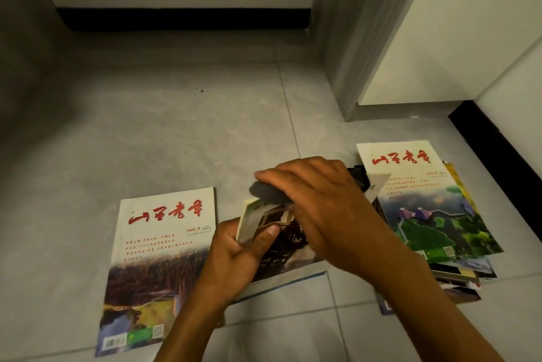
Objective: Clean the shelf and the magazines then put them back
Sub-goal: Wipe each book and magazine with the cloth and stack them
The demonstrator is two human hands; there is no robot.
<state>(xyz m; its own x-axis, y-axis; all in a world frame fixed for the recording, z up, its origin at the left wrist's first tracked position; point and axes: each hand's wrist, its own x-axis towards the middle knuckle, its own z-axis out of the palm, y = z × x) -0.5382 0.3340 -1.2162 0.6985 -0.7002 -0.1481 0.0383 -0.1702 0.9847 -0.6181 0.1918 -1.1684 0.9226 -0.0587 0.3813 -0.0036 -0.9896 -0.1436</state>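
Note:
One magazine (pixel 164 256) with red title characters lies flat on the floor at the left. My left hand (pixel 234 256) grips the upper left corner of a second magazine (pixel 281 247), lifting that corner off the floor. My right hand (pixel 319 203) holds a dark grey cloth (pixel 265 193) against that magazine's top edge. A stack of several magazines (pixel 425 215) lies at the right, its top cover showing green scenery. No shelf is visible.
The grey tiled floor (pixel 176 127) stretches ahead to a white wall with a black skirting board (pixel 184 18). A grey door frame (pixel 349 39) stands at the right, with another black skirting (pixel 498 144) behind the stack.

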